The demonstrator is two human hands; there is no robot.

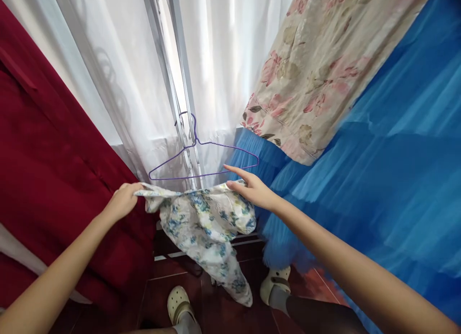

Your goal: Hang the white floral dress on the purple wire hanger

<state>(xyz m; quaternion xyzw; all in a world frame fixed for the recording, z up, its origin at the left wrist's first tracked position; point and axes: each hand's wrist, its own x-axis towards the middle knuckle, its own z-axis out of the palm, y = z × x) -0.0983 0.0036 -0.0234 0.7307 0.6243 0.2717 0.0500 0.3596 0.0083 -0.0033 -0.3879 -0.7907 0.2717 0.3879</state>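
Note:
A white garment with blue and yellow flowers (205,214) hangs between my two hands, its lower end trailing down above the floor. My left hand (124,199) is closed on the garment's upper left corner. At its upper right edge, my right hand (256,189) has the thumb against the cloth and the index finger stretched out. The other fingers of that hand are hidden. Just above the cloth is a purple wire hanger (216,174), its lower bar close to my right index finger. The hanger's hook sits by a metal pole (182,69).
Dark red fabric (72,156) hangs on the left. To the right are a beige rose-patterned cloth (309,74) and blue tulle (396,190). White curtains (223,60) hang behind. Below, two cream clogs (178,303) stand on the dark red tiled floor (158,295).

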